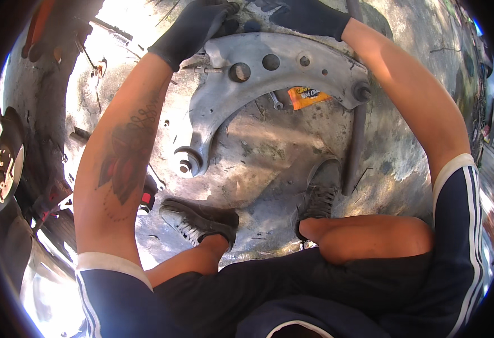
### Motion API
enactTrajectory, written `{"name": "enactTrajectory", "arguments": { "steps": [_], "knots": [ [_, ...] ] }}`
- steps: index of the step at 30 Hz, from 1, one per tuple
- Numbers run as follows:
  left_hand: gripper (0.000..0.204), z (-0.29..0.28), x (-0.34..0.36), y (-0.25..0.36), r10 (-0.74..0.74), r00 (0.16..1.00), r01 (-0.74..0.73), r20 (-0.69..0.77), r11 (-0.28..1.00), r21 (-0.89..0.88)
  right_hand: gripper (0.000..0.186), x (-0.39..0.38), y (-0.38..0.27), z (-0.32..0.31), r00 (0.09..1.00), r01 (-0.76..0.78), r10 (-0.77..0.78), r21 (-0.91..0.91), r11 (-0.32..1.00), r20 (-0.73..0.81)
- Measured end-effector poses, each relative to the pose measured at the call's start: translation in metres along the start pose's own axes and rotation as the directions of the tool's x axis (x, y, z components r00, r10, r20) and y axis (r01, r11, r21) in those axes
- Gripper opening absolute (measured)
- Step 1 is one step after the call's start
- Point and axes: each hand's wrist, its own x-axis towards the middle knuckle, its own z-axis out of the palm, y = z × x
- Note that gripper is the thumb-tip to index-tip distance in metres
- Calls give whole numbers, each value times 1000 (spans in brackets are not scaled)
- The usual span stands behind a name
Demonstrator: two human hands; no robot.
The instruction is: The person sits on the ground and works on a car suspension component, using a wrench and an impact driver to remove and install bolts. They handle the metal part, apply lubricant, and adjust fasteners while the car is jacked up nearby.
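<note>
A grey metal control arm, curved and pierced by several round holes, lies on the ground in front of my feet. It has a bushing at its right end and another bushing at its near left end. Beyond its far edge, my left hand, in a black glove, has its fingers curled round a small dark thing I cannot make out. My right hand, gloved too, reaches in from the right toward the left one. Its fingertips are dark and partly cut off by the upper edge.
Inside the arm's curve lie a wrench and an orange packet. A metal pipe runs under the arm's right end. At the far left stands a brake disc. A red and black object is beside my left shoe.
</note>
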Motion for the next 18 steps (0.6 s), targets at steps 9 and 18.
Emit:
{"name": "enactTrajectory", "arguments": {
  "steps": [9,18],
  "knots": [
    [55,-15,-90,71,-783,482,875,393,458,-160,72,-50,-31,7,919,-340,343,-50,939,196],
    [64,-53,-101,79,-721,668,743,185,634,-212,74,-62,-89,3,865,-499,496,-20,867,-72]
  ]
}}
